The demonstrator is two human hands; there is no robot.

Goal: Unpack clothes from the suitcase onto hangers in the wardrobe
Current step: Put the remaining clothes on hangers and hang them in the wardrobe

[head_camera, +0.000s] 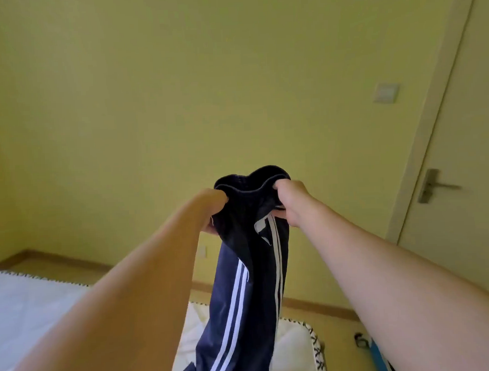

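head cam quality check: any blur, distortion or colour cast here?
Head view: strong yellow-green cast over the wall; wide-angle bending curves the door frame; door handle and light switch look soft; both hands and the striped trousers are fairly sharp; no glare, soft shadows.

Both arms outstretched — left hand, right hand clenched

A single wide-angle view comes from the person's head, facing forward and a little down along both outstretched forearms. The hands sit close, near frame centre. Beyond them the camera looks at a yellow wall, with a door at the right edge and a bed low at the left. Straight lines bow toward the edges.
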